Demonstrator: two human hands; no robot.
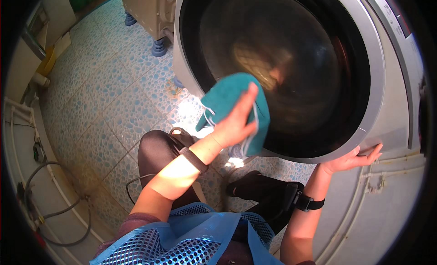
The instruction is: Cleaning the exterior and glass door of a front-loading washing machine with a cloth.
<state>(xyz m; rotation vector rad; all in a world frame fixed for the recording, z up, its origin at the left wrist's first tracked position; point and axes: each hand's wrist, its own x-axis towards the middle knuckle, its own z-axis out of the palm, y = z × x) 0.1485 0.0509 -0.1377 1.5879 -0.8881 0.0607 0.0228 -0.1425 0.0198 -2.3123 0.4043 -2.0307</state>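
My left hand [235, 123] holds a teal cloth [227, 92] with white cord or piping along its edges. The hand is slightly blurred, and the cloth lies over the lower left of a front-loading washing machine's round door [304, 104]. Dark glass fills this door inside a broad silver rim [375, 77], with reflections on it. At the rim's lower right edge is my right hand [348, 159], touching it from below with fingers stretched out past the edge. Part of that hand is hidden, so its grip is unclear.
A control panel [397, 19] runs along the machine's far right. Beige appliance casing [150, 12] stands on blue ribbed feet [159, 47] over pebble-patterned tiles [112, 84]. A grey hose [65, 244] and white pipes [56, 183] line the left wall. More pipes [355, 196] cross the right wall.
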